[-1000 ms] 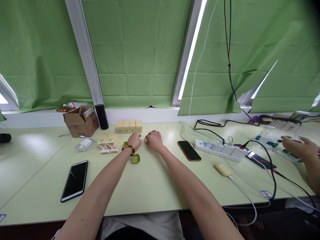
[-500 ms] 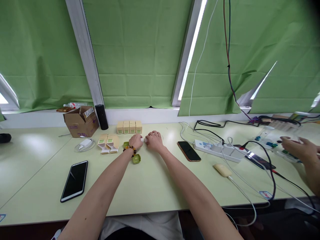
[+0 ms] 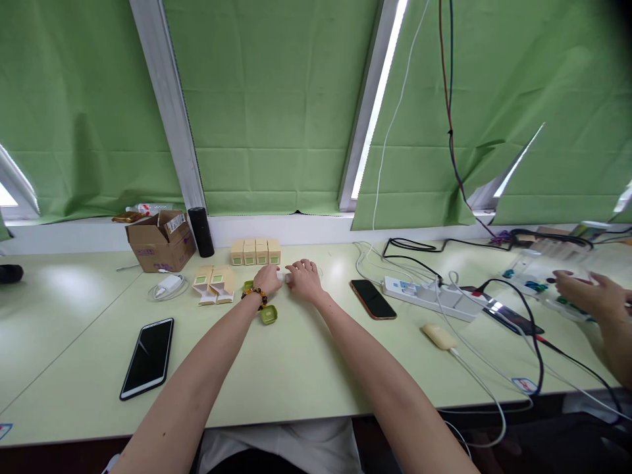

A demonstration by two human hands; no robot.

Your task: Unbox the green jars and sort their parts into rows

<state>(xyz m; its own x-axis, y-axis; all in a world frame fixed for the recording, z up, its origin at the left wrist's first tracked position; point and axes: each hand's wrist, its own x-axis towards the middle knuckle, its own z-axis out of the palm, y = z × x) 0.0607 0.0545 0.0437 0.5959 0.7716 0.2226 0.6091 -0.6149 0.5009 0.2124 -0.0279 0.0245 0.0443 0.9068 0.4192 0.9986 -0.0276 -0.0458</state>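
Observation:
A small white object (image 3: 283, 277) is pinched between my two hands above the table; its kind is too small to make out. My left hand (image 3: 266, 280), with a beaded bracelet at the wrist, has its fingers closed at the object's left side. Curled fingers of my right hand (image 3: 303, 280) meet it from the right. Just below the left wrist lies a small green square dish (image 3: 269, 315), and a second green piece (image 3: 248, 285) is partly covered by that hand. Two small cream boxes (image 3: 213, 285) with open flaps lie left of it. Several closed cream boxes (image 3: 255, 252) stand in a row behind.
On the left are a phone (image 3: 147, 359), a charger with cable (image 3: 168, 285), a cardboard box (image 3: 162, 242) and a black cylinder (image 3: 201, 232). To the right lie another phone (image 3: 373, 299), a power strip (image 3: 429, 297), cables and a cream mouse-shaped item (image 3: 439, 336). Another person's hand (image 3: 590, 293) works at far right.
Both hands stay in nearly the same spot, with the fingers shifting slightly around the white object. Everything else on the table stays put.

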